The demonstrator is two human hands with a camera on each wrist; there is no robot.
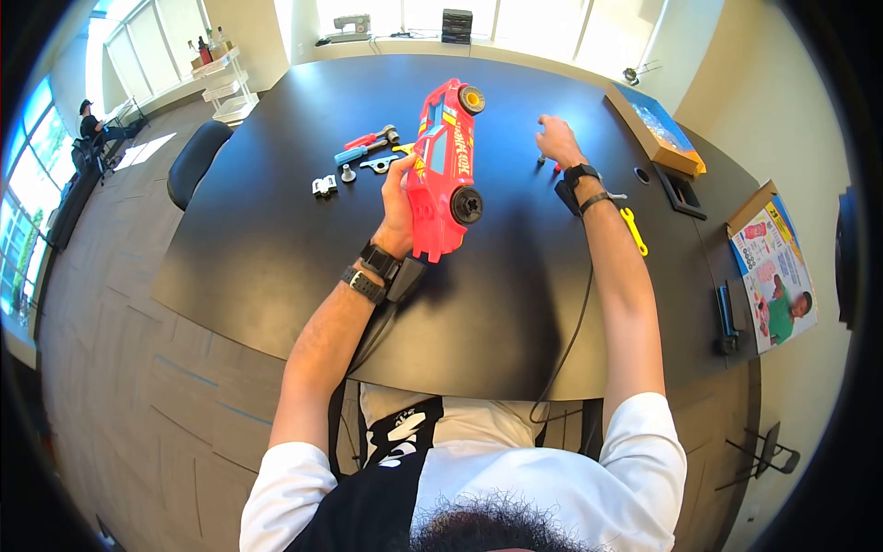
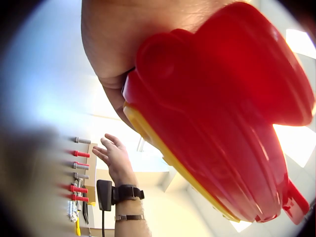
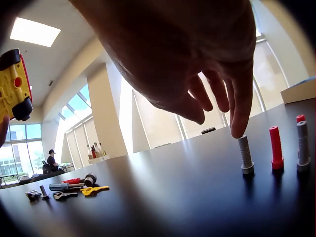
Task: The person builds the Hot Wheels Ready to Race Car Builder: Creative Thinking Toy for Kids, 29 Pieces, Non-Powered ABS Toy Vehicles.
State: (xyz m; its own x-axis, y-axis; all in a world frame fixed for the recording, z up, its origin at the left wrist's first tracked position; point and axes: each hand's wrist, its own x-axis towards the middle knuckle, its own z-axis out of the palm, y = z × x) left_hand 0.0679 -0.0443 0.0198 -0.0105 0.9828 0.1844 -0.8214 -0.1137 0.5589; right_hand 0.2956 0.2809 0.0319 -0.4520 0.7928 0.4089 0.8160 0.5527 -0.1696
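My left hand (image 1: 398, 207) grips a red toy car (image 1: 440, 175) by its side, holding it tilted up above the black table. The car has black wheels, stickers on its side and a yellow underside (image 3: 11, 84). My right hand (image 1: 559, 143) is over the table to the right, its fingers loosely extended and pointing down. In the right wrist view one fingertip is right at the top of an upright grey toy bolt (image 3: 246, 157). Beside that stand a red bolt (image 3: 276, 148) and another grey bolt (image 3: 302, 145), with a further red one partly hidden behind.
Left of the car lie a blue-handled screwdriver (image 1: 352, 154), a toy hammer (image 1: 388, 133), a small white part (image 1: 324, 186) and a single bolt (image 1: 348, 173). A yellow wrench (image 1: 635, 230) is near my right forearm. Boxes (image 1: 658, 129) stand along the right side; a cable (image 1: 578, 331) trails from my right wrist.
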